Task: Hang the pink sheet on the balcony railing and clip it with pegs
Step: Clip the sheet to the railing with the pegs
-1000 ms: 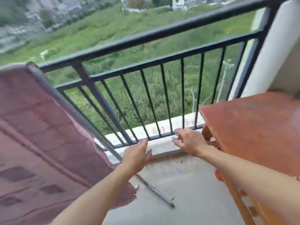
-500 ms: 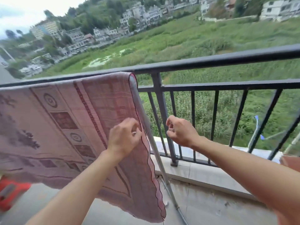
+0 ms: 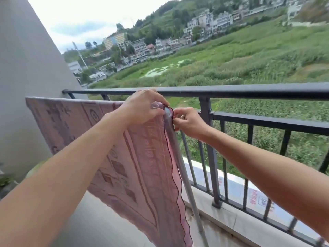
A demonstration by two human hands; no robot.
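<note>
At the pink sheet's top right corner, draped over a grey pole beside the balcony railing, left hand pinches a clear peg, right hand pinches the hem; next, clamp the peg.

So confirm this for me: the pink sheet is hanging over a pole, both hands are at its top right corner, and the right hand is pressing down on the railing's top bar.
Not quite. The head view shows the right hand below the railing's top bar, not touching it, at the pink sheet's corner. The left hand is there too, and the sheet hangs over the pole.
</note>
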